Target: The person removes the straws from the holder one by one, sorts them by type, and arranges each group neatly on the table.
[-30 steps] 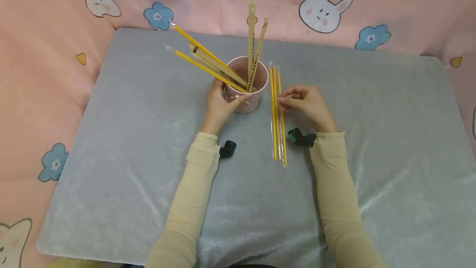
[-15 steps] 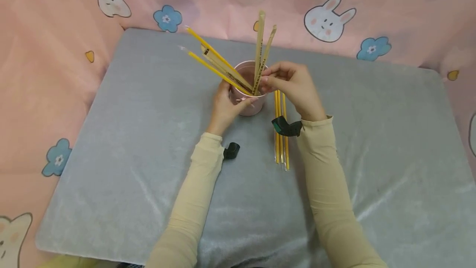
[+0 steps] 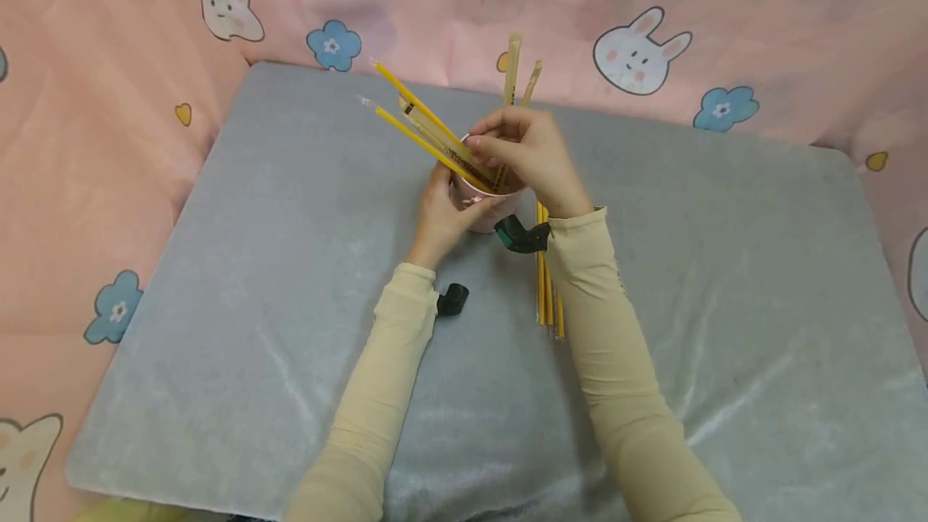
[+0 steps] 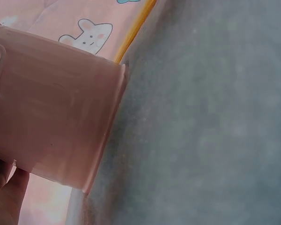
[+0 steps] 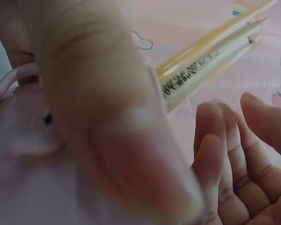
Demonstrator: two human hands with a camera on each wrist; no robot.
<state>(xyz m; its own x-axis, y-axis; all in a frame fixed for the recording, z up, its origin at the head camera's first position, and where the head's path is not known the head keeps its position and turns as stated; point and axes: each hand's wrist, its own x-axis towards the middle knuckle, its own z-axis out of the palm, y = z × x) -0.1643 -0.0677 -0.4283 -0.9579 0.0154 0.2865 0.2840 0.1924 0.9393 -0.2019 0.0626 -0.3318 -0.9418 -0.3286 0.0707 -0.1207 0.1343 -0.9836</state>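
My left hand (image 3: 441, 216) grips a small pink pail (image 3: 487, 220) from its left side, thumb across the front. The pail's wall (image 4: 56, 108) fills much of the left wrist view. Paper-wrapped straws (image 3: 511, 67) and yellow straws in clear wrappers (image 3: 416, 135) stand in it, some leaning left. Over the pail's mouth is my right hand (image 3: 532, 155), fingers loosely bent, fingertips right beside the left-leaning straws. In the right wrist view these fingers (image 5: 239, 164) show a gap to the thumb, with nothing between; a printed paper-wrapped straw (image 5: 210, 61) lies beyond them.
Several yellow wrapped straws (image 3: 544, 288) lie side by side on the grey cloth-covered table (image 3: 254, 377), right of the pail and partly under the right forearm. Pink curtain (image 3: 435, 14) with rabbits and flowers borders the table behind and at the left.
My right hand has moved left and up from the yellow straws on the table to over the pail's mouth. The left hand has kept its grip on the pail.
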